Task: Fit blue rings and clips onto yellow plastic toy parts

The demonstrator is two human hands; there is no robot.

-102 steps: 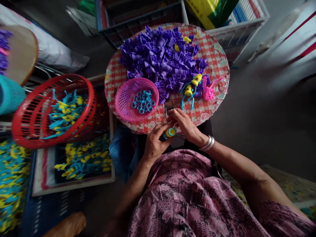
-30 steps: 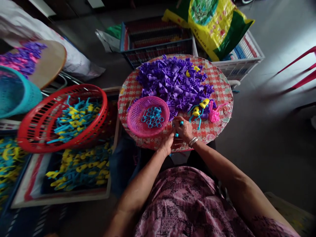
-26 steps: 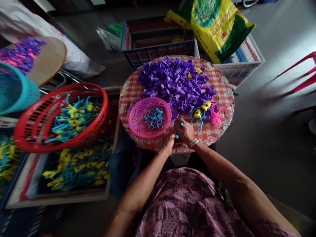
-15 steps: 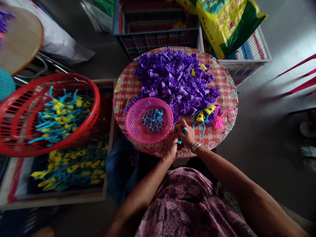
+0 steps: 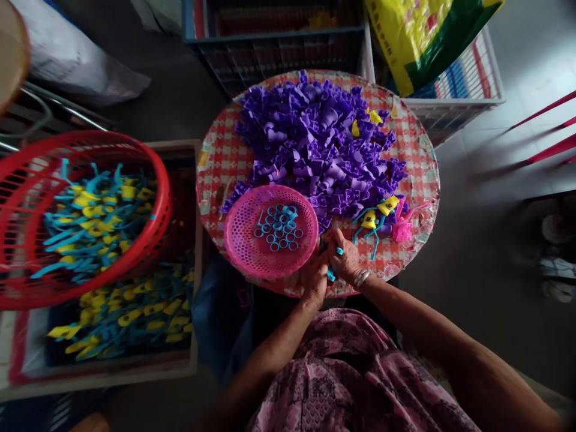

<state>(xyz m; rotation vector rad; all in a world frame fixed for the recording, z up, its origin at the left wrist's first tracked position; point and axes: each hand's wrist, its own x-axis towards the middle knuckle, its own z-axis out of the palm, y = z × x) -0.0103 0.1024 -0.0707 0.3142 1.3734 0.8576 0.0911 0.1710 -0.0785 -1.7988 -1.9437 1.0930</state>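
Note:
My left hand [image 5: 315, 277] and my right hand [image 5: 347, 261] meet at the near edge of a round table [image 5: 216, 162], both with fingers closed. Bits of a blue plastic piece [image 5: 339, 251] poke out from the right hand, and more blue shows between the palms. A small dark part sits at the fingertips, mostly hidden. Left of the hands stands a pink mesh basket [image 5: 238, 252] with several blue rings [image 5: 282, 228]. Beyond them lies a heap of purple plastic parts [image 5: 315, 144]. Two yellow-and-blue figures [image 5: 369, 219] and a pink figure [image 5: 402, 229] lie to the right.
At left, a tilted red basket [image 5: 159, 180] holds yellow-and-blue pieces, above a crate [image 5: 194, 336] with more of them. Behind the table stand a dark crate [image 5: 270, 36] and a white crate [image 5: 477, 105] with a yellow-green bag [image 5: 418, 54] on it.
The whole view has shifted a little, so the table appears slightly nearer. Both hands stay together at the table's near edge, with the blue piece showing a bit more between them.

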